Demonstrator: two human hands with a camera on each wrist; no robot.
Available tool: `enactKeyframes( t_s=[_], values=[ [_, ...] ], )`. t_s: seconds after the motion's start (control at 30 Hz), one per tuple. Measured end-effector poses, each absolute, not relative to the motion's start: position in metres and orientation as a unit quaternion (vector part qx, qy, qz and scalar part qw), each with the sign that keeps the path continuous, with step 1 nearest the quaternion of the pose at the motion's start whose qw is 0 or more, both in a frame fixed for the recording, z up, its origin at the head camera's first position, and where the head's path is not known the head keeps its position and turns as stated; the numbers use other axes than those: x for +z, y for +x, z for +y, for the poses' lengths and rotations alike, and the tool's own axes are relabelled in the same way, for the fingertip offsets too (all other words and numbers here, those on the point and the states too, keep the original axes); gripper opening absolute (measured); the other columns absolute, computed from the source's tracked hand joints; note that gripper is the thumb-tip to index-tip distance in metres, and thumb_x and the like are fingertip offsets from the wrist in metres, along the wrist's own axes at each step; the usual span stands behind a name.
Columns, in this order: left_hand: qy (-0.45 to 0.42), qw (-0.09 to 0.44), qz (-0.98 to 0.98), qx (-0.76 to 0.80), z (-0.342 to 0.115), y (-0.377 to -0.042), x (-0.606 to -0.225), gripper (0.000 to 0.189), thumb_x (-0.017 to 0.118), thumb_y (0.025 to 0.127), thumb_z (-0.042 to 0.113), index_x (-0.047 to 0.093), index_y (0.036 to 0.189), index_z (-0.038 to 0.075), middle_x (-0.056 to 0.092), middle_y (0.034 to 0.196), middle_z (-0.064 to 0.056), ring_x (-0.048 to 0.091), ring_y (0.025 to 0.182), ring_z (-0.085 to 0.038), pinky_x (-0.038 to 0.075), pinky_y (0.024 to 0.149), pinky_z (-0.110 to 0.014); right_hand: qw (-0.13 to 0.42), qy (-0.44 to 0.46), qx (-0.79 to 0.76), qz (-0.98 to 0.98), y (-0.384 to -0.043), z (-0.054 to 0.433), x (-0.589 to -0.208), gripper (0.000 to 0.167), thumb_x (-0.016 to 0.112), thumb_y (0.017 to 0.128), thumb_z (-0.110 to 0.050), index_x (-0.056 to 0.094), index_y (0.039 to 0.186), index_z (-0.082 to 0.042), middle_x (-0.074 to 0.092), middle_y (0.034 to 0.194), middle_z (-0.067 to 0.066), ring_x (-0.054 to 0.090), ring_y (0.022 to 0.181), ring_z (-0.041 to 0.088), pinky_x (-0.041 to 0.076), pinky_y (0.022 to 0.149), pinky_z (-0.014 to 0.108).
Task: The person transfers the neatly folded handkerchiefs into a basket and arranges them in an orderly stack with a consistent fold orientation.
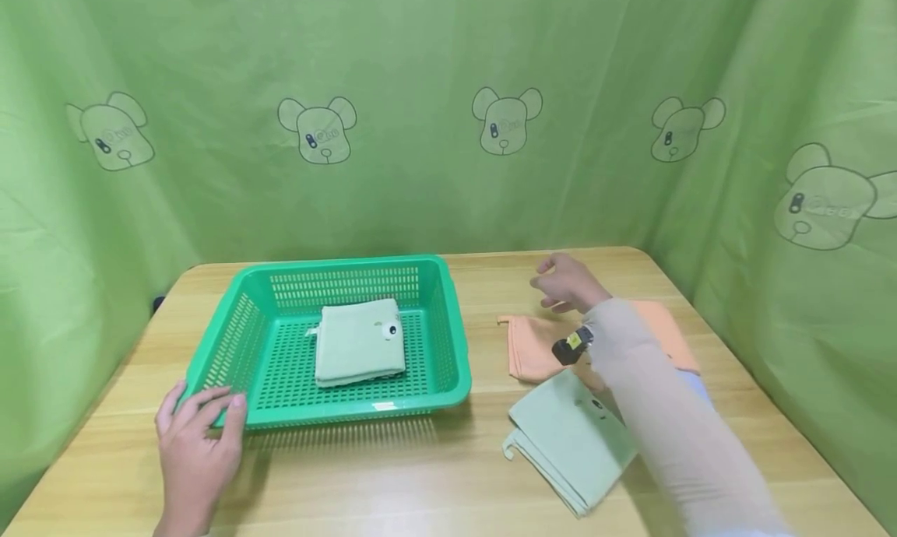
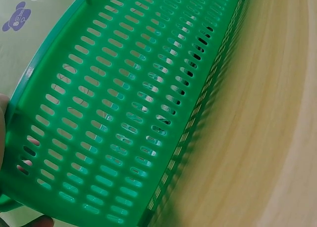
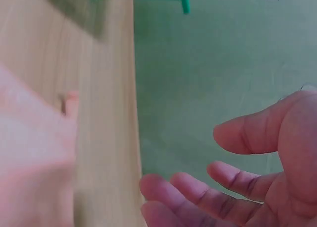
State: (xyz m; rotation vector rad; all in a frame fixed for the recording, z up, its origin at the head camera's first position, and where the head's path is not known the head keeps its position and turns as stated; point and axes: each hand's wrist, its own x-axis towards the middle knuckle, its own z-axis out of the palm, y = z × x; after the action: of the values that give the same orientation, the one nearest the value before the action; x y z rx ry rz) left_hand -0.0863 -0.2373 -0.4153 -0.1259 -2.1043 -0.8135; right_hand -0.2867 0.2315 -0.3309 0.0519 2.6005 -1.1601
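Note:
My left hand [image 1: 199,440] grips the front-left corner of a green plastic basket [image 1: 459,335], its fingers over the rim. The left wrist view shows the slotted basket wall [image 2: 114,108] close up. Inside the basket lies a folded pale green towel [image 1: 357,342] with a small face on it. My right hand [image 1: 571,282] is held above the table's far side, just beyond an orange towel [image 1: 536,346], its fingers loosely bent and holding nothing. In the right wrist view, the fingers [image 3: 228,177] are apart from the thumb. My forearm partly covers the orange towel.
Another folded green towel [image 1: 571,440], with a hanging loop, lies on the wooden table [image 1: 350,482] at front right. A second orange piece [image 1: 666,335] and a bluish cloth [image 1: 696,385] show behind the right sleeve. A green curtain [image 1: 420,202] surrounds the table.

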Motion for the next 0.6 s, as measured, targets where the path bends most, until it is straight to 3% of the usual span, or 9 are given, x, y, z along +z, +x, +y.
enactKeyframes(
  t_s=[0.13,0.27,0.4,0.53,0.6],
  values=[
    [-0.053,0.429,-0.842,-0.322,-0.238,-0.087,-0.416,0.022,0.063,0.086,0.014,0.07,0.08,-0.007,0.068,0.092,-0.024,0.053,0.094,-0.022,0.016,0.114,-0.045,0.157,0.026,-0.4,0.903,-0.286,0.249,-0.338,0.053,0.051,0.097,-0.02,0.032,0.138,0.008,0.034,0.14,0.033,0.06,0.104,0.042,0.053,0.086,0.046],
    [-0.058,0.436,-0.84,-0.318,-0.238,-0.089,-0.417,0.023,0.063,0.086,0.014,0.07,0.08,-0.007,0.068,0.091,-0.024,0.054,0.093,-0.023,0.017,0.113,-0.045,0.167,0.036,-0.399,0.901,-0.286,0.266,-0.347,0.042,0.051,0.097,-0.019,0.038,0.127,0.008,0.04,0.134,0.029,0.06,0.099,0.04,0.055,0.082,0.044],
    [-0.057,0.437,-0.84,-0.316,-0.239,-0.09,-0.417,0.023,0.063,0.086,0.014,0.07,0.08,-0.006,0.068,0.091,-0.024,0.054,0.093,-0.023,0.017,0.113,-0.045,0.175,0.032,-0.382,0.907,-0.288,0.282,-0.357,0.017,0.051,0.095,-0.016,0.047,0.096,0.001,0.053,0.101,0.017,0.061,0.077,0.027,0.056,0.071,0.041],
    [-0.055,0.436,-0.841,-0.317,-0.239,-0.089,-0.419,0.023,0.063,0.086,0.014,0.07,0.079,-0.006,0.068,0.091,-0.025,0.054,0.092,-0.026,0.017,0.113,-0.045,0.187,0.036,-0.363,0.912,-0.29,0.295,-0.364,0.026,0.049,0.094,-0.014,0.041,0.07,-0.01,0.051,0.066,0.006,0.052,0.056,0.017,0.051,0.057,0.035],
    [-0.054,0.436,-0.84,-0.317,-0.238,-0.089,-0.419,0.022,0.063,0.086,0.014,0.07,0.079,-0.006,0.068,0.091,-0.025,0.054,0.091,-0.028,0.017,0.113,-0.045,0.194,0.057,-0.367,0.908,-0.29,0.301,-0.366,0.029,0.049,0.092,-0.011,0.038,0.065,-0.012,0.048,0.06,0.003,0.049,0.052,0.016,0.048,0.053,0.033]
  ],
)
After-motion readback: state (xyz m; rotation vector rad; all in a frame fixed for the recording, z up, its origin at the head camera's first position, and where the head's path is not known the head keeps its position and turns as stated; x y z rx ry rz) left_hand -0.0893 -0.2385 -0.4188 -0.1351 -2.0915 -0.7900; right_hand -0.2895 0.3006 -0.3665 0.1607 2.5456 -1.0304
